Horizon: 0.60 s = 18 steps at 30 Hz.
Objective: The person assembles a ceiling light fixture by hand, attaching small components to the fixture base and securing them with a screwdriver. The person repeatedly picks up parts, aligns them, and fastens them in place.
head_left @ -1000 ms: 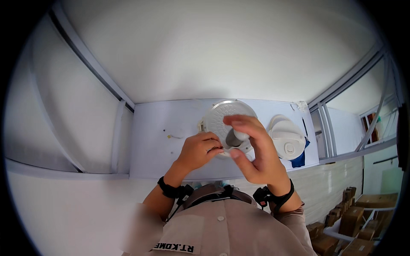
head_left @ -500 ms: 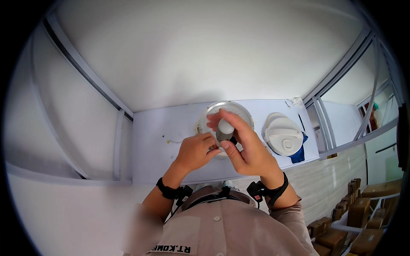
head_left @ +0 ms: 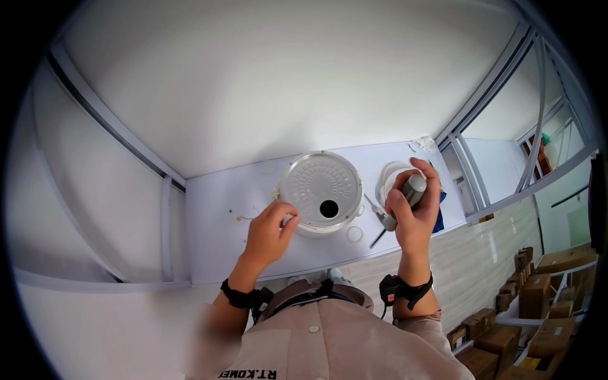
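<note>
A round, pale grey appliance body (head_left: 316,183) with a patterned top plate lies on the white table, a dark round hole (head_left: 329,209) near its front. My left hand (head_left: 266,233) is at its front left rim, thumb and forefinger pinched together; what lies between them, if anything, is too small to name. My right hand (head_left: 415,215) grips a grey power screwdriver (head_left: 414,188) to the right of the body, its dark bit (head_left: 378,239) pointing down and left. Behind that hand, a white lid (head_left: 387,180) is mostly hidden.
A thin pale ring (head_left: 355,234) lies in front of the body on the table (head_left: 218,196). Blue cloth (head_left: 439,218) and crumpled white material (head_left: 425,143) are at the right. Small bits (head_left: 239,219) lie at the left. Cardboard boxes (head_left: 535,297) stand at the lower right.
My right hand has carried the power screwdriver from above the appliance body away to the right, uncovering the plate and hole. My left hand has shifted slightly left, to the front left rim.
</note>
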Each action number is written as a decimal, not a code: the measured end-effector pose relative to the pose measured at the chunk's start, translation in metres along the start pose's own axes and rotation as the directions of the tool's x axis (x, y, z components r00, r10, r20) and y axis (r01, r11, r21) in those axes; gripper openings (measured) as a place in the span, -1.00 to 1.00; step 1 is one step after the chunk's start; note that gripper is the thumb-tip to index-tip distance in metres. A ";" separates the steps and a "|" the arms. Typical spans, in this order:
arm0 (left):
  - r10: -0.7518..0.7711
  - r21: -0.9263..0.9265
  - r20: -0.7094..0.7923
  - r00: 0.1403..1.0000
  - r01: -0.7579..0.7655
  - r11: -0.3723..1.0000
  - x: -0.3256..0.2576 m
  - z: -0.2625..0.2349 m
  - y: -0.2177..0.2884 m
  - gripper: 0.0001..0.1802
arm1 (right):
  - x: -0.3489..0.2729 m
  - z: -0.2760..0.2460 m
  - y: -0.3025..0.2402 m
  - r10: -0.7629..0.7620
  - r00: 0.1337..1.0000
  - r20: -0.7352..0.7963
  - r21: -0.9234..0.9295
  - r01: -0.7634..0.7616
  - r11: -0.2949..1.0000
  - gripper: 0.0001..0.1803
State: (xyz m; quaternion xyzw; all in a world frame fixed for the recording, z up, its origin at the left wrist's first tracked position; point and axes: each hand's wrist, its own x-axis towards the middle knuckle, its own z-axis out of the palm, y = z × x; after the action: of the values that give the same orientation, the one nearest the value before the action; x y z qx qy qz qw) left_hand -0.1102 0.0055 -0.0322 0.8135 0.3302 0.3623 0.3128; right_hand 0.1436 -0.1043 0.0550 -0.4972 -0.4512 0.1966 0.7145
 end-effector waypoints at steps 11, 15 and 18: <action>-0.383 0.135 -0.099 0.918 0.394 0.909 -0.089 -0.012 -0.101 -0.88 | -0.042 -0.025 0.095 0.625 0.775 0.095 -0.393 -0.547 0.739 -0.32; -0.421 0.182 -0.021 0.907 0.418 0.890 -0.105 -0.002 -0.115 -0.86 | -0.037 -0.019 0.104 0.569 0.815 0.112 -0.536 -0.432 0.725 -0.27; -0.461 0.235 0.022 0.887 0.443 0.865 -0.110 0.006 -0.116 -0.82 | -0.039 -0.013 0.113 0.535 0.834 0.132 -0.560 -0.383 0.735 -0.25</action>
State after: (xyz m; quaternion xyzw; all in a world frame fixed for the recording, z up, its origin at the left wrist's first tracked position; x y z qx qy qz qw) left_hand -0.1992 -0.0125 -0.1641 0.7568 0.5377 0.2077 0.3081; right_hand 0.1534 -0.0917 -0.0641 -0.7314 -0.4459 0.3108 0.4119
